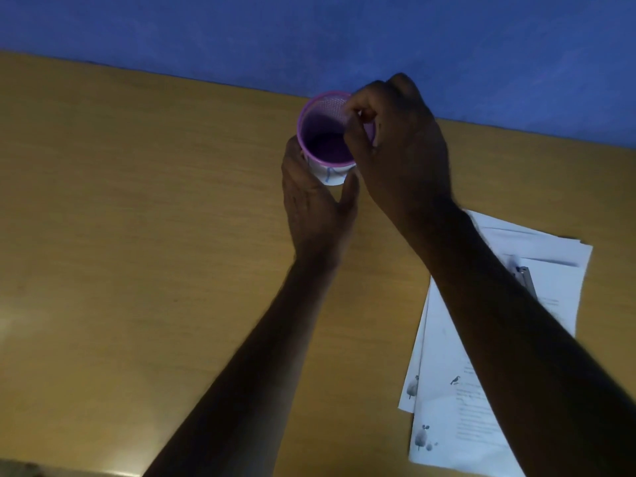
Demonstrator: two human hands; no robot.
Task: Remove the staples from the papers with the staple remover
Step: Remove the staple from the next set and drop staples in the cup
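My left hand [318, 197] wraps the lower wall of a small purple-rimmed plastic cup with a white base [327, 139], thumb on one side and fingers curled round the far side, steadying it near the back edge of the yellow-brown wooden table [137, 235]. My right hand [399, 142] hangs over the cup's mouth, thumb and forefinger pressed together at the rim. Whether they pinch a pulled staple is too small to tell, but dropping one into the cup is my likeliest purpose here.

The loose sheets of white printed paper [447, 356] lie well apart to my right, partly under my right forearm. On them rests a small silver metal tool [525, 278], probably the staple remover, set down so my fingers are free for the cup. Behind the table stands a blue wall [309, 29].
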